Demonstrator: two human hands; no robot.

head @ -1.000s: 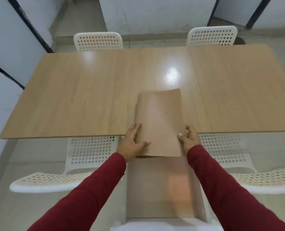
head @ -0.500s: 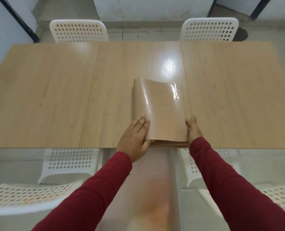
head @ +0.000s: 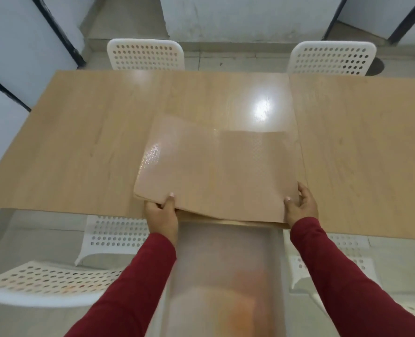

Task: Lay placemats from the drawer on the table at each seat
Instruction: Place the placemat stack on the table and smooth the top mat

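Observation:
A stack of tan, glossy placemats (head: 216,173) lies at the near middle of the wooden table (head: 80,142). The top placemat is skewed, its left end swung toward the left. My left hand (head: 161,212) pinches the near left edge of that top placemat, thumb on top. My right hand (head: 301,205) grips the stack's near right corner. Below the table edge an open drawer (head: 225,276) juts toward me, blurred.
Two white perforated chairs, one at the far left (head: 145,54) and one at the far right (head: 330,59), stand behind the table. Two more white chairs, the left one (head: 48,280) and the right one (head: 347,251), flank the drawer on my side. White walls with black strips stand at the left.
The placemats, curled up at their far end before, now lie flatter. The top one has spread and swung left. My left hand moved from resting on top to pinching the near edge.

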